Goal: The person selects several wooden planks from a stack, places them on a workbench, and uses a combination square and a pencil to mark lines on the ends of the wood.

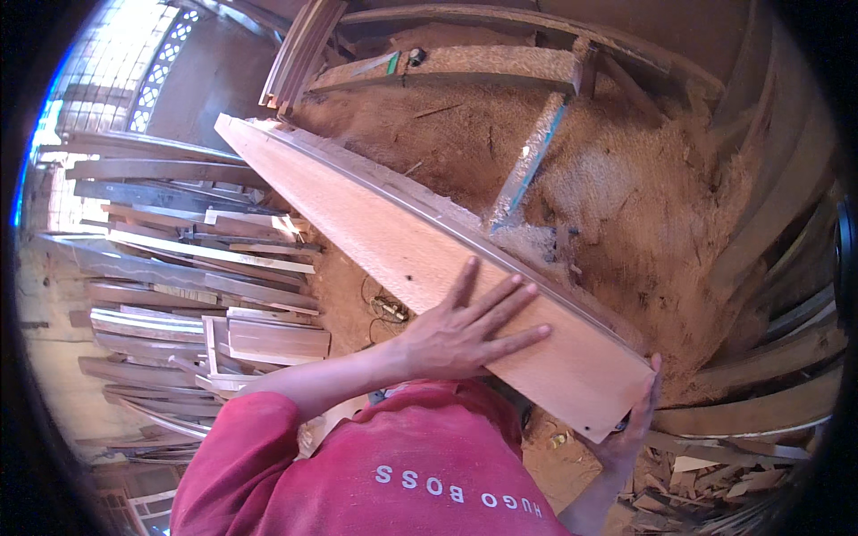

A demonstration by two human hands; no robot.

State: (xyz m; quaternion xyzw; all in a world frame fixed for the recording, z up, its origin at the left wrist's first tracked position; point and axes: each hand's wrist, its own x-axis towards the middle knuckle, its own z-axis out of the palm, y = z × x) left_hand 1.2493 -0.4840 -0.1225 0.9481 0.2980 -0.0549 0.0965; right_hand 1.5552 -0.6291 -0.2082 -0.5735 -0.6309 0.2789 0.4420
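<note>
A long, light reddish-brown wooden board (357, 228) slants from the far left down to the near right, in front of my chest. Small dark holes mark its face. My left hand (474, 326) lies flat across the board's broad face, fingers spread. At the near right end, my right hand (639, 415) grips the board's end, its fingers along the edge and partly hidden behind it. Along the board's far side runs a narrow, dusty ledge (402, 183); what it belongs to is mostly hidden.
Sawdust (617, 179) covers the floor beyond the board. A wooden beam (474, 67) with a small dark object on it and a blue-edged strip (527, 165) lie there. Stacked planks (197, 268) line the left, more planks (760, 411) the right. Offcuts (706, 482) lie at lower right.
</note>
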